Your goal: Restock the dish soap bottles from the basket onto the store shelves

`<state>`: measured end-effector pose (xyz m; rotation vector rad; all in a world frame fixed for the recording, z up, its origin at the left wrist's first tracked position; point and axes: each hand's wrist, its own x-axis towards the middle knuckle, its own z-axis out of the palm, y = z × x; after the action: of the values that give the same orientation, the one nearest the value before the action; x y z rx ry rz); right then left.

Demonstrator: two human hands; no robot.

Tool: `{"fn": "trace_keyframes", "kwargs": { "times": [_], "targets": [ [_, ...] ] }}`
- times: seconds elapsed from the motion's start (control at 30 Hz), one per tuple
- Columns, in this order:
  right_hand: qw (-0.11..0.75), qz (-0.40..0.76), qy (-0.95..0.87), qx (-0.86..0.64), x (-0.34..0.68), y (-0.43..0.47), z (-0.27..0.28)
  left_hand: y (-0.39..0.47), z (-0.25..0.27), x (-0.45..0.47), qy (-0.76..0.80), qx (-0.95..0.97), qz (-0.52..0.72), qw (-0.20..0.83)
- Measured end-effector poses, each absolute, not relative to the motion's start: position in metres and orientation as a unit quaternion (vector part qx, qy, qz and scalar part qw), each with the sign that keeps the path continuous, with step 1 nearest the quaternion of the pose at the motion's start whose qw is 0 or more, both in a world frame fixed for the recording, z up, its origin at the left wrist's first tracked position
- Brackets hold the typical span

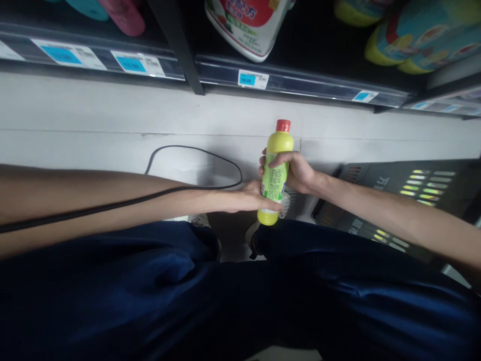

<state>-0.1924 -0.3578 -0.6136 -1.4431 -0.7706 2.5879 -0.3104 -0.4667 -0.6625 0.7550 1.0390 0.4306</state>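
A yellow bottle (278, 144) with a red cap and a green printed label is held in front of my knees, nearly upright and tilted slightly to the right. My right hand (296, 170) wraps round its upper half, with the thumb across the label. Lower down, my left hand (253, 197) grips the same bottle near its base, the thumb lying over the front. The fingers behind the bottle are partly hidden. A thin black cable (191, 188) runs along my left forearm and loops out over the floor.
Ahead is a low shelf (221, 75) with price tags, bearing a large white bottle (248, 30) and blue-and-yellow bottles (413, 40) at the right. Pink and blue containers (122, 15) stand at the left. A grey plastic basket (372, 175) with slots sits on the tiled floor at my right.
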Motion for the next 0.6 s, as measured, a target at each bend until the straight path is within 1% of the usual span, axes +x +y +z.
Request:
{"fn": "trace_keyframes", "kwargs": {
  "times": [0.4,0.6],
  "targets": [
    [0.040,0.846,-0.253,-0.468,-0.1912,-0.3578,-0.6158,-0.4669,-0.6628,-0.3108,0.470,0.343,0.204,0.787],
    [0.040,0.847,-0.254,-0.466,-0.1912,-0.3577,-0.6163,-0.4666,-0.6639,-0.3121,0.487,0.365,0.186,0.772]
  ]
}}
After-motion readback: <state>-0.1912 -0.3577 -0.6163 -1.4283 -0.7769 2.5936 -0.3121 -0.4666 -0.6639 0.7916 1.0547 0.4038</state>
